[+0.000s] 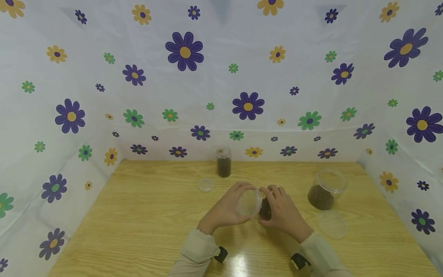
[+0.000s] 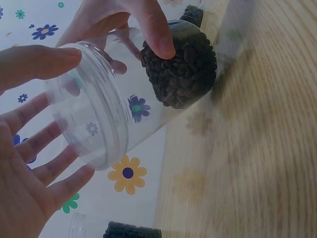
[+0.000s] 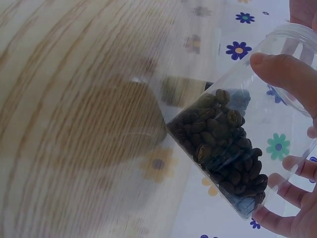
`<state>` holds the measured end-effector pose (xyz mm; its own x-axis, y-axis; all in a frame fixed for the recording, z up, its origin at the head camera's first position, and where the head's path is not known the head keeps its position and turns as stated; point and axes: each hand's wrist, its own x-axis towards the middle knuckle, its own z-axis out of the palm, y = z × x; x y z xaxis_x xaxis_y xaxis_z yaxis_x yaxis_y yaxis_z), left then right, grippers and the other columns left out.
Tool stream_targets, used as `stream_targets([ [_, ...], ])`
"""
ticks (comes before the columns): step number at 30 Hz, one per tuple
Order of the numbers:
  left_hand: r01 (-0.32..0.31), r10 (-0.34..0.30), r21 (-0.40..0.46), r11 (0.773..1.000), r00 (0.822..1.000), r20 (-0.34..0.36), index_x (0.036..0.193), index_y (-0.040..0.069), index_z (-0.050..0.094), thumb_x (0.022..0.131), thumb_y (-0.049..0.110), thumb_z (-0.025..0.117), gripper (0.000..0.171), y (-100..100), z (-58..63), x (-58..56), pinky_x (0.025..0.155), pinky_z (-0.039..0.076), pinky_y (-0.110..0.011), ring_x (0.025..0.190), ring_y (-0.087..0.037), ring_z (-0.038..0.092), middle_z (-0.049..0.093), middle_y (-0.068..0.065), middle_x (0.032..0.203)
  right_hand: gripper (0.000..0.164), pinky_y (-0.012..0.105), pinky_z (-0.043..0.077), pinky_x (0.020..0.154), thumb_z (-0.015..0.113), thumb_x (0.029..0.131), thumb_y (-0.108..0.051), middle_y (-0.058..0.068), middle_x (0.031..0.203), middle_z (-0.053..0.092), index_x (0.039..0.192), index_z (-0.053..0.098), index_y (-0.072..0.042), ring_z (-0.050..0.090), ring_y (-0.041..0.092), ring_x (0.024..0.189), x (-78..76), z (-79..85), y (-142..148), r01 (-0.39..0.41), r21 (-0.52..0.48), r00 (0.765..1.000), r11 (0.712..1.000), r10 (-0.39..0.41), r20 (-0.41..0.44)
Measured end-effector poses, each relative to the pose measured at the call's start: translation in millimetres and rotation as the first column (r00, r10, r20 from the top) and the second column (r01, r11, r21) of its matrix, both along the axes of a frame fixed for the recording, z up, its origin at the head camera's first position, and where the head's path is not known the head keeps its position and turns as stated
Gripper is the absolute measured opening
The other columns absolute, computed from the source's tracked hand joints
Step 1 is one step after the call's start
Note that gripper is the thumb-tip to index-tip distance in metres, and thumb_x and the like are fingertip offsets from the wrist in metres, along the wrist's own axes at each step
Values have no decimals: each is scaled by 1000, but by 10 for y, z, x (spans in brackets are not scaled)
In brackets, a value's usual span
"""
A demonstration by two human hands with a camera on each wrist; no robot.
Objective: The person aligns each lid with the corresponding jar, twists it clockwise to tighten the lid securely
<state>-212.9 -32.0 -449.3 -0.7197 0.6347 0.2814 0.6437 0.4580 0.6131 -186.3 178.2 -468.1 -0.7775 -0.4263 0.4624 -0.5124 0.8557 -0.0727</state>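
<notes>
- While both hands meet above the middle of the wooden table [image 1: 145, 215], they hold 1 clear plastic jar [image 1: 254, 204] tipped on its side, its open mouth turned toward the left hand [image 1: 226, 209].
- That left hand has its fingers curled round the rim of the jar's mouth; in the left wrist view the thumb and fingertips [image 2: 64, 59] ring the threaded neck.
- On the other side, the right hand [image 1: 285, 211] grasps the jar's lower part, thumb on top and fingers beneath, as the right wrist view shows [image 3: 282, 69].
- Coffee beans [image 3: 223, 144] lie heaped in the bottom end of the tilted jar, well back from the mouth; no lid is on it.
- Raised slightly above the tabletop, the jar sits just in front of the person, between the 2 sleeves.
- At the back edge of the table stands a tall narrow jar [image 1: 223, 161], upright and mostly full of dark contents.
- Near it, to its left and closer to the person, a small clear lid [image 1: 205, 185] lies flat on the wood.
- Off to the right stands a wider jar [image 1: 325, 189], leaning a little, partly filled with dark beans.
- Just in front of that one a large clear lid [image 1: 333, 224] lies flat on the table.
- Around the table hangs a white flowered cloth [image 1: 183, 52].
</notes>
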Motion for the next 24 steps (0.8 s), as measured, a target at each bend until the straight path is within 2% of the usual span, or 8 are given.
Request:
stream_targets([
  [6,-17,17,-10,1000,1000,21,132,18,44,66,14,83,76,14,33,22,103,43,-41,129,-18,42,43,0,136,98,36,49,65,90,47,-47,11,109,50,125,48,-6,50,25,90,8,9,2,-9,-2,1000,1000,9,-15],
  [9,-42,42,0,999,997,65,137,17,40,70,20,82,79,29,6,26,105,41,-43,130,-21,41,40,-2,140,97,36,49,65,90,46,-47,11,109,50,124,48,-6,50,25,90,6,6,3,-12,-8,1000,1000,12,-16],
  [11,-86,80,32,996,987,140,141,17,36,75,26,78,78,44,-25,40,103,42,-46,130,-24,42,37,-5,143,97,36,49,65,90,47,-47,11,109,50,124,49,-6,50,25,91,2,0,2,-11,-8,1000,1000,10,-13],
  [14,-186,168,57,981,959,230,143,17,33,82,40,70,75,67,-61,65,98,45,-48,125,-29,47,37,-8,144,97,36,49,64,89,47,-48,11,110,50,125,49,-6,50,25,91,-1,-5,-2,-8,-7,1000,1000,8,-8],
  [17,-247,227,47,968,940,253,141,16,37,84,51,63,72,82,-53,79,91,49,-46,118,-29,52,43,-9,137,98,37,49,66,89,48,-48,10,110,50,126,48,-7,50,25,92,-1,-6,-1,-8,-12,1000,1000,8,-1],
  [21,-243,234,8,970,943,237,137,18,42,82,57,62,70,83,-18,67,90,49,-43,115,-24,54,47,-5,133,98,37,50,67,90,48,-46,11,111,50,126,47,-7,50,25,92,-4,-11,4,-14,-29,1000,999,14,-1],
  [24,-195,189,0,981,955,228,138,18,41,81,51,66,70,70,12,51,94,47,-45,119,-24,51,45,-4,136,97,38,50,68,90,47,-45,11,111,50,126,48,-7,50,25,92,-5,-9,8,-18,-37,1000,999,18,-3],
])
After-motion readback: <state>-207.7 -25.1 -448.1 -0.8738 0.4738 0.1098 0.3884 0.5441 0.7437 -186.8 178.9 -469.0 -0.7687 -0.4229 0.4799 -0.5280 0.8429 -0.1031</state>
